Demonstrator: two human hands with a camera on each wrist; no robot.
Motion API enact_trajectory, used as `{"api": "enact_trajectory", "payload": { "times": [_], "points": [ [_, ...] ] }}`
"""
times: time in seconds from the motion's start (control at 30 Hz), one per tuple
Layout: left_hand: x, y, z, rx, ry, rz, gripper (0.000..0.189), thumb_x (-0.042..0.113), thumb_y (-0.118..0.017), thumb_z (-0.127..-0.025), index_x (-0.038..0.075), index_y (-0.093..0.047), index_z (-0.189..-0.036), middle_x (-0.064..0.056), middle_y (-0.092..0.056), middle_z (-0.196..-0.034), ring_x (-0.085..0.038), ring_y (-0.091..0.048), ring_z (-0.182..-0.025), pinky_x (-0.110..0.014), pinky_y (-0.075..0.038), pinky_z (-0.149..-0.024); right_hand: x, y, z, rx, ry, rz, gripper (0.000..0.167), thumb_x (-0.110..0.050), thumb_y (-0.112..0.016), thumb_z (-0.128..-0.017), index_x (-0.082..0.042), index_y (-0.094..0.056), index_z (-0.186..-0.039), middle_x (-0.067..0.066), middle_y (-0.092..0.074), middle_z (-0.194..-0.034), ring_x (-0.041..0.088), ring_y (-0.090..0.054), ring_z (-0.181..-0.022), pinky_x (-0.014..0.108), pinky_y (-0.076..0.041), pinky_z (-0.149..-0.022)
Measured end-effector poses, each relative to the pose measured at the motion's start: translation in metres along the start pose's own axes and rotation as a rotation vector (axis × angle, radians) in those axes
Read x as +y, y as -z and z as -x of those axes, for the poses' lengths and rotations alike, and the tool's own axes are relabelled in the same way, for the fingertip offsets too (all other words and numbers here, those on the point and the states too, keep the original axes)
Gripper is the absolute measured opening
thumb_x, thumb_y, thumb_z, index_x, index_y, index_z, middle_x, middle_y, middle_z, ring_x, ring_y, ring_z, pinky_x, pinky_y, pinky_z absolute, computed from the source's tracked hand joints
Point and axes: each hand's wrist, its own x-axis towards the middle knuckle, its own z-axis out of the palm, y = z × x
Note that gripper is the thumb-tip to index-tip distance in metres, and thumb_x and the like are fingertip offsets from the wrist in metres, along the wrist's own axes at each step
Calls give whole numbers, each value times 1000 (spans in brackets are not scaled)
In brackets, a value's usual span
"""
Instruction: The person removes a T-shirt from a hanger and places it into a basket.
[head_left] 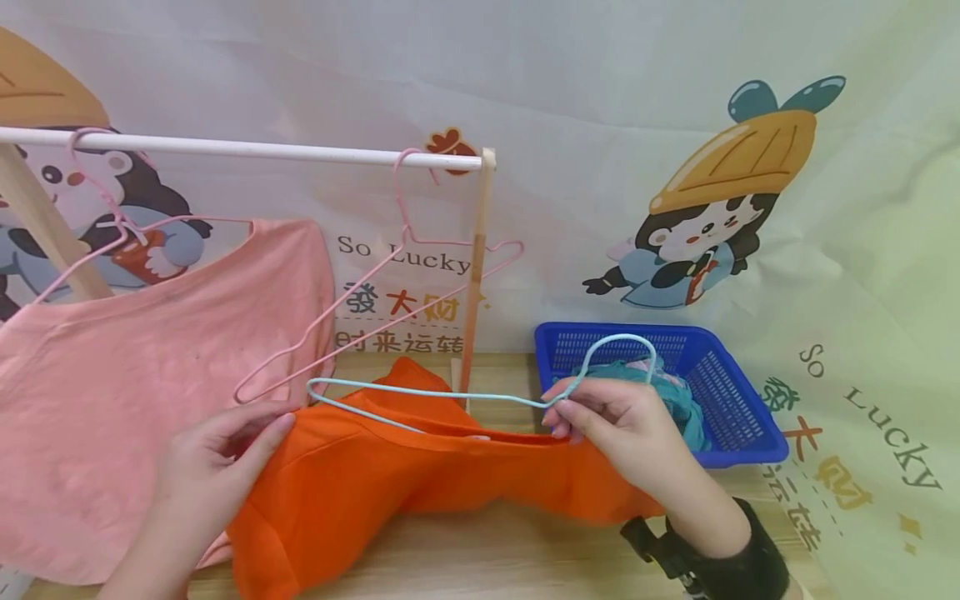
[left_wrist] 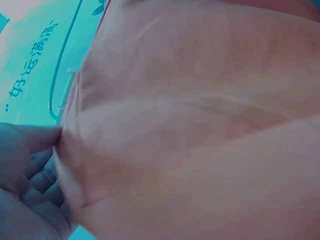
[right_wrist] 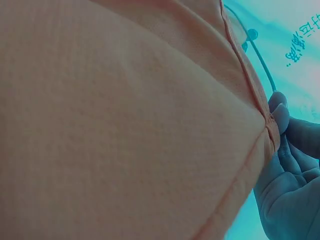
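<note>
An orange shirt (head_left: 450,479) hangs between the two hands, its neckline upward. My left hand (head_left: 217,462) pinches the shirt near its left shoulder; the left wrist view shows thumb and finger at the cloth (left_wrist: 175,150). Between thumb and fingers, my right hand (head_left: 622,421) holds a light blue clothes hanger (head_left: 450,393) just below its hook. In the right wrist view the same right hand (right_wrist: 292,165) also grips the edge of the cloth (right_wrist: 150,130). The hanger's left end sticks out above the neckline; its right part is hidden by the shirt and hand.
A white rod (head_left: 262,148) on wooden posts (head_left: 474,275) carries a pink shirt (head_left: 150,400) on a pink hanger and a bare pink hanger (head_left: 330,333). Behind the right hand, a blue basket (head_left: 738,400) holds teal clothing (head_left: 686,412). A printed cloth (head_left: 570,67) forms the backdrop.
</note>
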Motion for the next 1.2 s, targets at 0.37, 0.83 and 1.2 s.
{"api": "enact_trajectory", "payload": {
  "times": [0.37, 0.83, 1.2],
  "points": [
    [18, -14, 6, -272, -359, -121, 54, 4, -67, -84, 18, -53, -135, -1, -51, -137, -14, -42, -129, -13, -22, -109, 3, -19, -1, -62, 92, 210, 9, -5, -63, -89, -8, -70, -93, -2, -70, -80, 9, -66, -70, 21, -56, -66],
    [18, -40, 12, -280, -463, -111, 25, 4, -71, -81, 20, -69, -101, 17, -60, -90, 2, -49, -76, -11, -39, -67, 4, -25, -1, -109, 106, 101, 10, -5, -63, -89, -4, -70, -95, 2, -71, -82, 8, -66, -72, 24, -57, -67],
    [6, -36, 12, -154, -319, -78, 22, -3, -70, -80, 17, -68, -89, 14, -52, -74, 3, -42, -60, -10, -35, -56, 7, -8, 2, -264, -79, 469, 55, -29, -71, -84, -15, -52, -134, 0, -62, -124, 18, -60, -113, 39, -49, -95]
  ]
}}
